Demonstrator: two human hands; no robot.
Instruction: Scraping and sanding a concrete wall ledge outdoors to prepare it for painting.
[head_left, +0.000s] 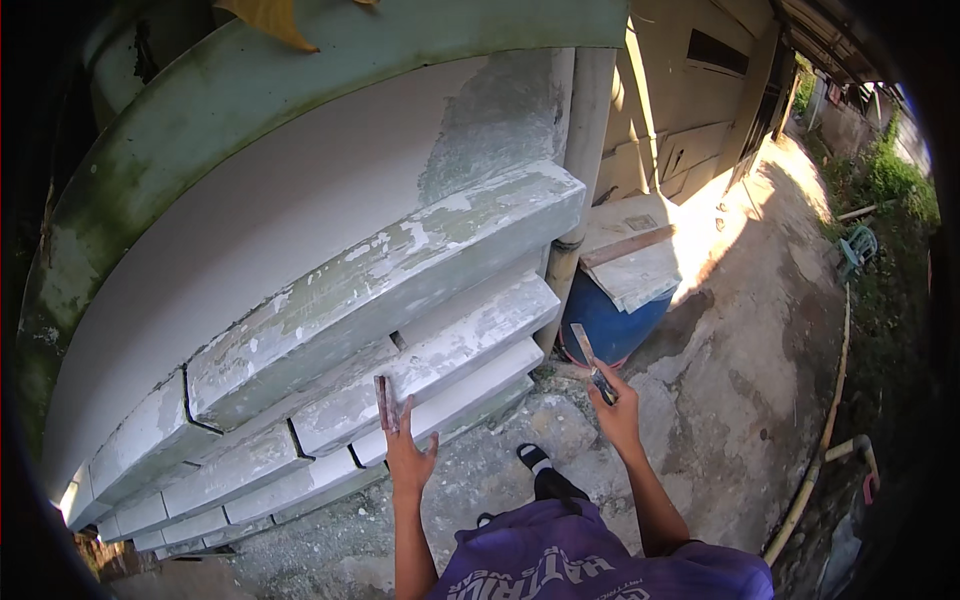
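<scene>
My left hand (410, 459) reaches to the face of a stepped masonry ledge (450, 352), whose pale coating is patchy white and grey. Under its fingertips lies a narrow, reddish-brown stained block or bar (386, 403), upright along the ledge; whether the fingers grip it or only press on it cannot be told. My right hand (618, 420) is closed around the dark handle of a scraper or putty knife (583, 345), its flat metal blade pointing up and away from the ledge. Above the ledge rises a white wall (300, 187) with a grey patch at its right end.
A blue plastic barrel (615, 319) stands beyond the ledge's right end, covered by a board (637, 262) with a wooden strip on it. A vertical pipe (586, 135) runs beside the wall. Rough concrete ground (720, 390) lies underfoot; a long pipe (814, 450) edges the right side.
</scene>
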